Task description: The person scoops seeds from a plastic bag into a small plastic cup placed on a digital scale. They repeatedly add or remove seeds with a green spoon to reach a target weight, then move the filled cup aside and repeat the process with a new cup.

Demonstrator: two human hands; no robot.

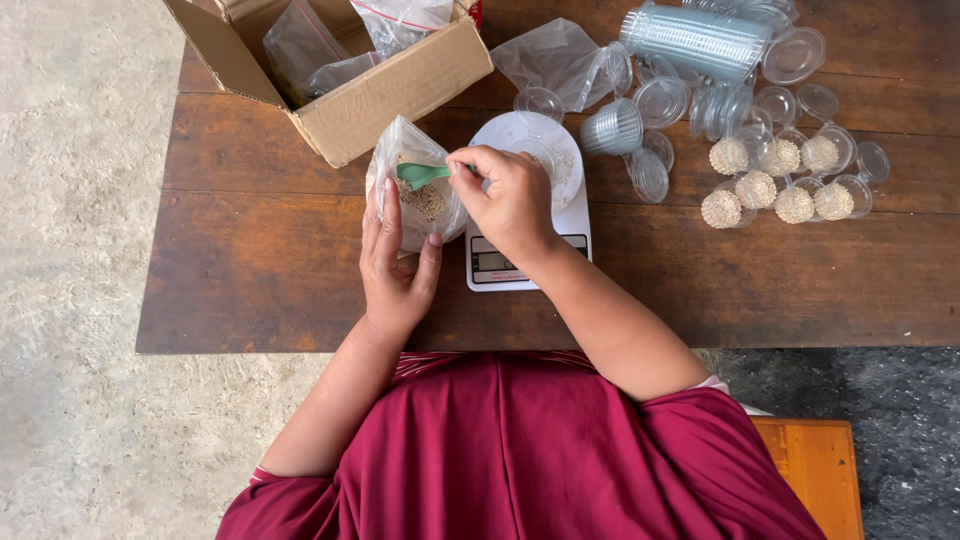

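Over a wooden table (pixel 250 260), left hand (pixel 395 265) cups a grain bag (pixel 420 185), right hand (pixel 510 200) pinching a green scoop (pixel 422 174).

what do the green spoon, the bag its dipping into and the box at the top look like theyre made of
Green spoon: likely plastic, with an even matte colour and a moulded bowl. Bag: thin clear plastic film, since the pale grains show through and it creases with glossy glints. Box: brown cardboard, dull, with folded flaps and a raw edge. The right hand grips the spoon; the left hand steadies the bag.

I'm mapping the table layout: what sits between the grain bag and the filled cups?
In the head view, the white scale with the right hand over it, then empty clear cups, lie between bag and filled cups.
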